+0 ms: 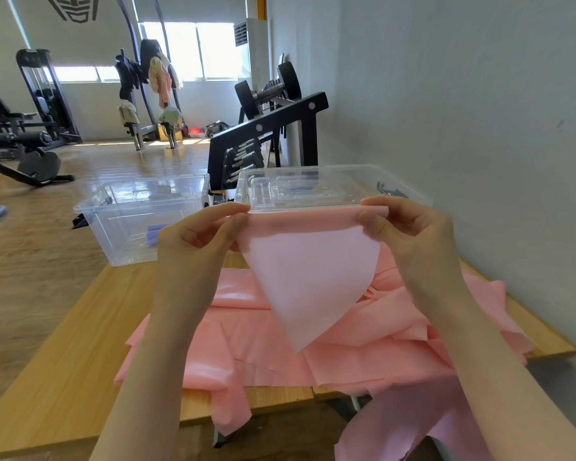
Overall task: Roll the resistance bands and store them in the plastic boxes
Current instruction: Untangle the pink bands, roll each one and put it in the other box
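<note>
Above the surface [64, 377], just before the lidded plastic box [330, 188], both hands are lifting one pink resistance band [310, 277]: my left hand [197, 237] and right hand [409, 234] fingers are pinching its top corners. Thin, limp, likely slippery; edges are suiting grip best.

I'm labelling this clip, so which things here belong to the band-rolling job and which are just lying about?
Job:
- pink band, its top edge pinched by left hand and right hand
- open plastic box holding purple rolls
- lidded plastic box

Lying about:
- dumbbell rack
- weight machine
- hanging clothes
</note>
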